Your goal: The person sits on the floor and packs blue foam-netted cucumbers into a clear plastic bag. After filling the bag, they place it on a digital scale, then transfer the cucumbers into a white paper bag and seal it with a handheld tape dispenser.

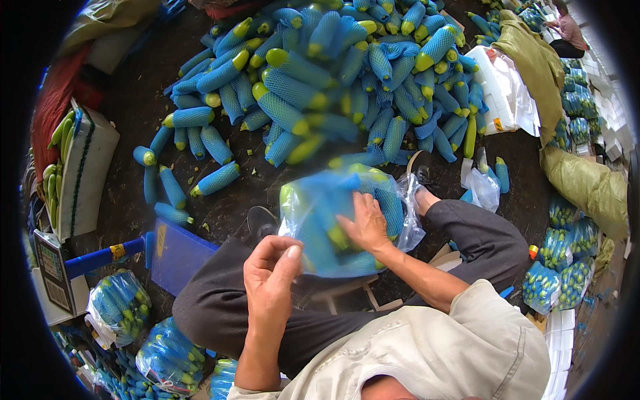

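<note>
A clear plastic bag [300, 200] stands between my knees, holding several green vegetables, perhaps zucchini, in blue foam net sleeves. My right hand [367, 222] is at the bag's mouth with its fingers spread over the sleeved vegetables; it is slightly blurred, and whether it grips one cannot be told. To the left of the bag, my left hand [274, 265] is raised with curled fingers and thumb close together; whether it pinches the bag's edge is unclear. Beyond the bag lies a large heap of sleeved vegetables [290, 95], some blurred just above the bag.
A blue platform [180, 255] with a scale display [52, 272] stands at left, near a foam box [87, 175] of bare vegetables. Filled bags [120, 305] lie lower left, others [575, 270] at right. A white foam box [500, 95] sits upper right; another person [570, 32] crouches far off.
</note>
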The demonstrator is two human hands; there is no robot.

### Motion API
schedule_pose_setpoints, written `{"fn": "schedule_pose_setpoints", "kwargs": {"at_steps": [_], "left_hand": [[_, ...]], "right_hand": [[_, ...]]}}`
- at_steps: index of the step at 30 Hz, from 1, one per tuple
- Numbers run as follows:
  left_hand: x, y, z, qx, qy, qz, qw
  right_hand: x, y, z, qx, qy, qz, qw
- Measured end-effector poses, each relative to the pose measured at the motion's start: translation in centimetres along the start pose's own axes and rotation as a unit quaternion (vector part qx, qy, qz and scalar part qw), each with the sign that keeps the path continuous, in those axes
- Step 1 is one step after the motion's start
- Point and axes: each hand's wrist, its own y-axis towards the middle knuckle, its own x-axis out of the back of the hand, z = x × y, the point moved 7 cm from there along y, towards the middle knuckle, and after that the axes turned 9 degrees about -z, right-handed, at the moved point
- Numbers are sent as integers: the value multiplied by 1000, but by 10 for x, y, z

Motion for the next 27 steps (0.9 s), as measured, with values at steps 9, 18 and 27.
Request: {"fn": "schedule_pose_setpoints", "kwargs": {"at_steps": [9, 18, 27], "left_hand": [[10, -4, -3, 63, 21, -39, 997], [12, 2, 1, 78, 53, -14, 995], [8, 2, -2, 26, 25, -42, 998]], "right_hand": [[22, 69, 13, 249, -96, 328, 906], [-145, 318, -50, 190, -188, 57, 962], [19, 250, -37, 89, 141, 171, 971]]}}
